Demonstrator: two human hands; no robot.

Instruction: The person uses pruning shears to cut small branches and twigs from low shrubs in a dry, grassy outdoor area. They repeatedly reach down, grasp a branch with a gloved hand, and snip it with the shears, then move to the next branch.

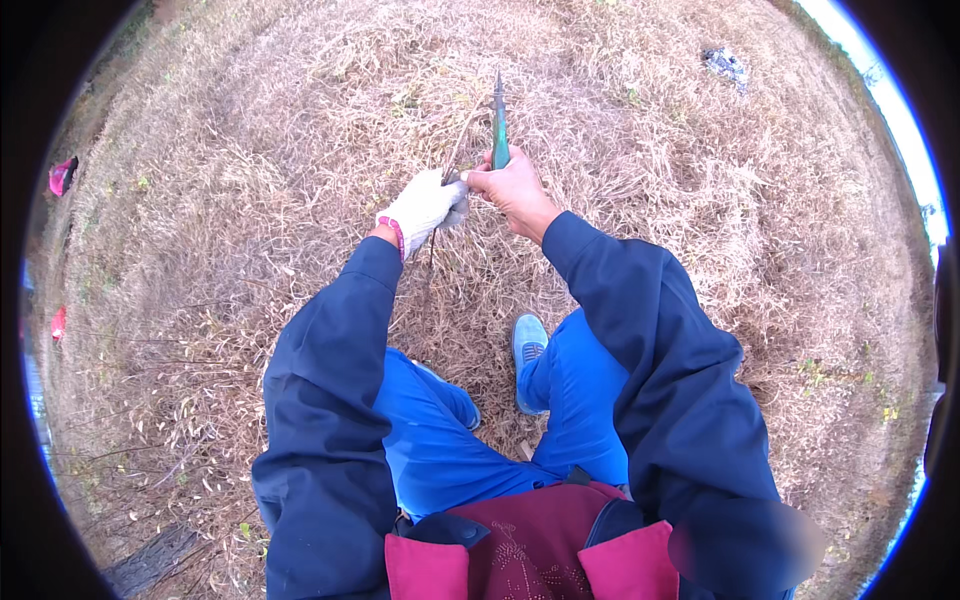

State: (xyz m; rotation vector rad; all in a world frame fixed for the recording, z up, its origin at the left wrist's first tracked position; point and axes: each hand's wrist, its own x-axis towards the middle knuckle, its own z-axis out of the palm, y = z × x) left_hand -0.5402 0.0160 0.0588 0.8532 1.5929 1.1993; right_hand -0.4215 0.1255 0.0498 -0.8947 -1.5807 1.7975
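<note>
My left hand (426, 206), in a white knit glove with a pink cuff, is closed around a thin dry stem (433, 244) whose lower end hangs beneath the fist. Further thin dry stalks rise from the top of that fist. Bare and close beside it, my right hand (511, 184) is wrapped round a green-handled pointed tool (500, 124), which looks like pruning shears, its dark tip pointing away from me. The thumb and forefinger of that hand meet near the gloved fingers; whether they pinch a stem, I cannot tell.
Dry grass covers the ground around my light blue shoes (529, 360). Leafy twigs (202, 397) stand at the left, above a dark log or plank (154, 559). Two pinkish-red objects (61, 177) (58, 323) lie at the far left. A grey-white patch (725, 67) is at the upper right.
</note>
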